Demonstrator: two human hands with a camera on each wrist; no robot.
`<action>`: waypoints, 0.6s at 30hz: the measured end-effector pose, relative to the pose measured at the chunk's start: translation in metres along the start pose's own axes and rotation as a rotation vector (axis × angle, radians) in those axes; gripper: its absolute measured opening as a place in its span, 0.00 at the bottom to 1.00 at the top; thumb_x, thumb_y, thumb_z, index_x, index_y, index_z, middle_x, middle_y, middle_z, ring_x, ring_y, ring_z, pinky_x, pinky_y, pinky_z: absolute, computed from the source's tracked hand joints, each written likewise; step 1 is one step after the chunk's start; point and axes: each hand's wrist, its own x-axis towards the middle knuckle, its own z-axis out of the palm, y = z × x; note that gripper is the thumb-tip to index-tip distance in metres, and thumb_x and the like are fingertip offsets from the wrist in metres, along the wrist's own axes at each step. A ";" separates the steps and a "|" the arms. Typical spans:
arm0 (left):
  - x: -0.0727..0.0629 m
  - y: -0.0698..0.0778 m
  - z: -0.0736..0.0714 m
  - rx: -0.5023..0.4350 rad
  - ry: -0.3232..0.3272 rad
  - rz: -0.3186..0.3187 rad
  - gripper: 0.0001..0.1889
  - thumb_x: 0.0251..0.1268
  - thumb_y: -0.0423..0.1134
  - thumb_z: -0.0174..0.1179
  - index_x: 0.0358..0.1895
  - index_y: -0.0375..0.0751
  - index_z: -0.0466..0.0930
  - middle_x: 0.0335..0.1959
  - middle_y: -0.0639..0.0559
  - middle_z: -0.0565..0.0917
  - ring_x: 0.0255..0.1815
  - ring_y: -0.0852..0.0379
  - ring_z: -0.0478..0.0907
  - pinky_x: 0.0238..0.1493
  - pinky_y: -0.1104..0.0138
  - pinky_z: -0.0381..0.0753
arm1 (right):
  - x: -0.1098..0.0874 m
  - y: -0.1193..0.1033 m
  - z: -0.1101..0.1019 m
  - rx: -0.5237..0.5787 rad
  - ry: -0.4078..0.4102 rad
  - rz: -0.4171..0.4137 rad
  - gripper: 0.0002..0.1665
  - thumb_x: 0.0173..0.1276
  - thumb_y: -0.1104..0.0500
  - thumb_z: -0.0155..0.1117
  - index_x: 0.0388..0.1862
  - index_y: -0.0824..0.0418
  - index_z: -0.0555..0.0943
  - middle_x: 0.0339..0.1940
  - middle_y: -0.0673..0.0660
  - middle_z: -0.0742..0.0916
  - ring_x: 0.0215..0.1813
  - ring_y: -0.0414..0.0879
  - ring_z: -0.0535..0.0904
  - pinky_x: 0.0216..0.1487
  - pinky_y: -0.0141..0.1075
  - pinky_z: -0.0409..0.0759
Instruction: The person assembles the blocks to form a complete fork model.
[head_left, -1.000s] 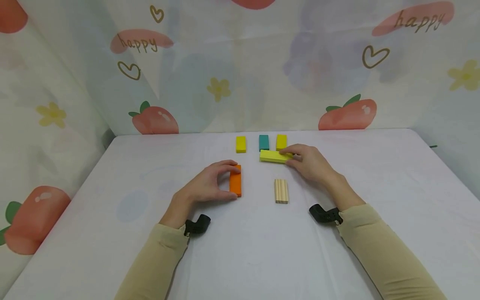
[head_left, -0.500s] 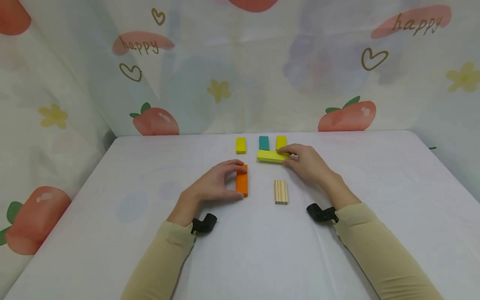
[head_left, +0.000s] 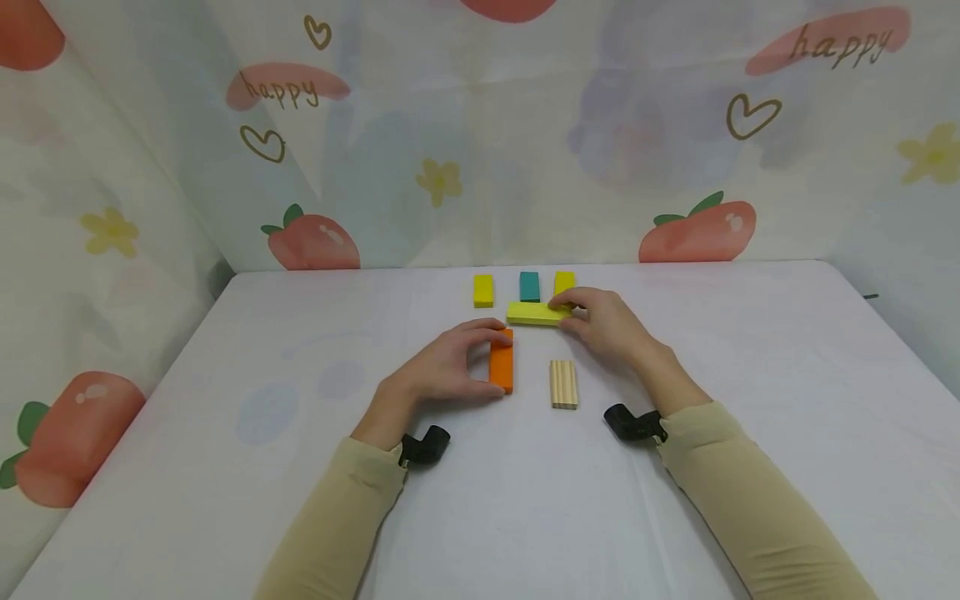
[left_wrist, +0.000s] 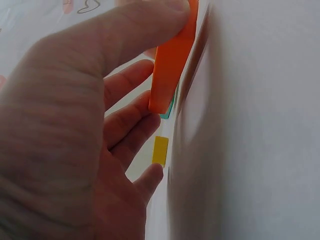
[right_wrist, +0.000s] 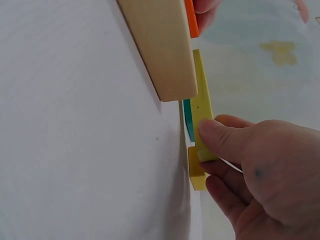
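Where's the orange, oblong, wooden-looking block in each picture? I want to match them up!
Head: the orange, oblong, wooden-looking block is near the middle, pinched by the left hand.
Left wrist: it's at upper middle, reaching the top edge.
Right wrist: only part shows, at the top edge, right of centre.
Shared landmark: the teal, oblong, wooden-looking block, partly hidden in both wrist views.

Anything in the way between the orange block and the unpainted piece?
Nothing visible: only white cloth shows between the orange block, pinched by the left hand, and the unpainted piece. The right hand holds the long yellow block farther back.
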 end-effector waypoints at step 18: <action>0.011 0.008 0.007 -0.003 -0.023 0.013 0.31 0.56 0.48 0.75 0.64 0.50 0.79 0.73 0.56 0.69 0.76 0.55 0.59 0.75 0.58 0.58 | 0.010 -0.006 0.007 0.033 -0.022 0.003 0.18 0.74 0.63 0.63 0.62 0.60 0.81 0.64 0.60 0.80 0.66 0.58 0.72 0.71 0.55 0.66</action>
